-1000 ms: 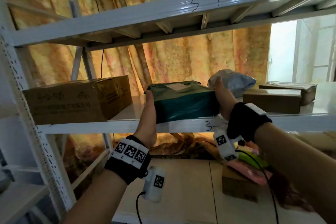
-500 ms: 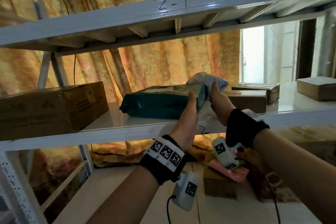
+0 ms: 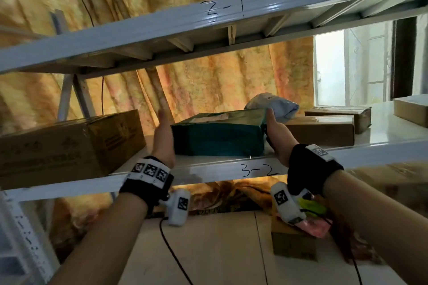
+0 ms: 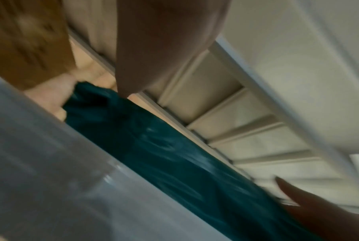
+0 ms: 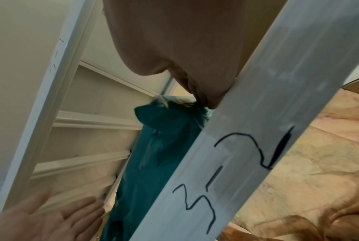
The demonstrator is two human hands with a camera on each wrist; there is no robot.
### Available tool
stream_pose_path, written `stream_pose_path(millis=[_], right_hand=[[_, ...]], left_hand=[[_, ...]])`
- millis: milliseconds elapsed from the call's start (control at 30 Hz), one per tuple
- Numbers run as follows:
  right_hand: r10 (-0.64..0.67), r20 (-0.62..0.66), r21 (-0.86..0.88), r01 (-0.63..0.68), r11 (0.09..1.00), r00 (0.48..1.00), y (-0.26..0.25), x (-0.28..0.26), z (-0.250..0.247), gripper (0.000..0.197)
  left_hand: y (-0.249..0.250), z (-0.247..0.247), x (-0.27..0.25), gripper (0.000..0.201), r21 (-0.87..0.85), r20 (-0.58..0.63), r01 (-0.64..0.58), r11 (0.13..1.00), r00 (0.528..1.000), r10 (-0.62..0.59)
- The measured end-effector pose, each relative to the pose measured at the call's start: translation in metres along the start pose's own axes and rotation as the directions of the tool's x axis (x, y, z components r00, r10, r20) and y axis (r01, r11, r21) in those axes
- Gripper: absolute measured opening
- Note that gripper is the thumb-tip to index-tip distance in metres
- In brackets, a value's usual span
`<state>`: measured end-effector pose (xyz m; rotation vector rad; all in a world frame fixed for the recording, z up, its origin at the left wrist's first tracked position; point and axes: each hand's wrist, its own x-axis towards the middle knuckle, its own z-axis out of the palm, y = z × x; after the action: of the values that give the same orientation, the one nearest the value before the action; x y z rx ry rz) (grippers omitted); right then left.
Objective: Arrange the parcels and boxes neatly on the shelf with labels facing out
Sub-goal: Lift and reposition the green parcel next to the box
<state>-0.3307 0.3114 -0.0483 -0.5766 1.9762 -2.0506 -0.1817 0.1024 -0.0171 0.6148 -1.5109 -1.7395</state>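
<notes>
A dark green parcel (image 3: 217,137) lies on the white shelf marked 3-2 (image 3: 231,170), its long side to the front and a pale label on its top face. My left hand (image 3: 163,132) stands upright at the parcel's left end, fingers straight; the right wrist view shows the left hand (image 5: 50,216) spread open beside the parcel (image 5: 160,154). My right hand (image 3: 273,127) lies with straight fingers against the right end. In the left wrist view the parcel (image 4: 153,146) runs along the shelf below my palm (image 4: 153,48).
A large cardboard box (image 3: 69,143) stands left of the parcel. Behind its right end lies a grey-blue poly bag (image 3: 275,106), then brown boxes (image 3: 324,131) to the right. The beam marked 3-1 (image 3: 208,18) is overhead. Below, a small box (image 3: 294,245) carries a pink parcel (image 3: 317,227).
The green parcel, angled half a second ago, now lies square to the shelf front. My left hand has moved from its right front corner to its left end.
</notes>
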Motion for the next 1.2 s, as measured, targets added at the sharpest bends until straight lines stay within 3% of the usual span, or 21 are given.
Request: stream_pose_path(millis=[67, 100, 233, 333, 400, 567, 700, 833, 900, 933, 1033, 1133, 1200], right_hand=[[-0.015, -0.005, -0.035, 0.015, 0.999, 1.0, 0.007, 0.009, -0.001, 0.11], [-0.018, -0.004, -0.028, 0.018, 0.999, 1.0, 0.009, 0.012, -0.002, 0.108], [-0.02, -0.009, 0.064, 0.021, 0.998, 1.0, 0.019, 0.029, -0.01, 0.118], [-0.005, -0.032, 0.104, 0.009, 0.995, 0.999, 0.027, 0.043, -0.015, 0.132], [-0.006, -0.046, 0.092, 0.011, 0.996, 0.999, 0.027, 0.044, -0.016, 0.126], [0.006, -0.021, 0.054, -0.004, 0.999, 1.0, 0.015, 0.026, -0.008, 0.103], [0.041, 0.009, 0.017, -0.041, 0.999, 0.999, 0.027, 0.041, -0.003, 0.132], [0.06, 0.027, 0.058, -0.062, 0.996, 0.998, -0.001, -0.007, 0.01, 0.105], [0.034, 0.011, 0.072, -0.035, 0.997, 0.999, -0.002, -0.011, 0.012, 0.086], [0.026, 0.011, 0.058, -0.026, 0.998, 1.0, -0.002, -0.009, 0.013, 0.085], [0.014, 0.038, -0.025, -0.013, 1.0, 0.999, -0.002, -0.005, 0.018, 0.099], [-0.056, 0.064, -0.068, 0.061, 0.996, 0.996, -0.002, -0.007, 0.032, 0.093], [-0.061, 0.106, -0.082, 0.07, 0.994, 0.992, -0.003, -0.009, 0.045, 0.119]], left_hand=[[0.009, -0.017, 0.009, 0.089, 0.03, -0.116, -0.003, 1.0, 0.993, 0.007], [0.01, -0.024, 0.016, 0.085, 0.058, -0.146, -0.002, 0.998, 0.989, 0.01], [-0.002, -0.032, 0.031, 0.101, 0.121, -0.119, 0.059, 0.991, 0.992, -0.044], [-0.01, -0.025, 0.031, 0.087, 0.051, 0.021, 0.055, 0.997, 0.998, -0.057], [-0.014, -0.019, 0.03, 0.088, 0.041, 0.073, 0.072, 0.997, 0.995, -0.075], [-0.016, -0.021, 0.031, 0.087, -0.021, 0.045, 0.057, 0.998, 0.997, -0.056], [-0.022, -0.019, 0.028, 0.086, -0.04, 0.008, 0.051, 0.998, 0.999, -0.051], [-0.026, -0.019, 0.028, 0.089, -0.048, 0.03, 0.048, 0.998, 0.998, -0.047], [-0.026, -0.021, 0.025, 0.085, -0.057, 0.023, 0.03, 0.998, 0.999, -0.029], [-0.025, -0.023, 0.023, 0.083, -0.055, 0.029, 0.028, 0.998, 0.999, -0.027], [-0.027, -0.032, 0.019, 0.082, -0.049, 0.041, 0.019, 0.999, 0.999, -0.017], [-0.026, -0.051, 0.011, 0.084, -0.085, -0.007, -0.008, 0.996, 1.0, 0.007], [-0.023, -0.068, 0.004, 0.089, -0.1, -0.024, -0.045, 0.994, 0.999, 0.042]])
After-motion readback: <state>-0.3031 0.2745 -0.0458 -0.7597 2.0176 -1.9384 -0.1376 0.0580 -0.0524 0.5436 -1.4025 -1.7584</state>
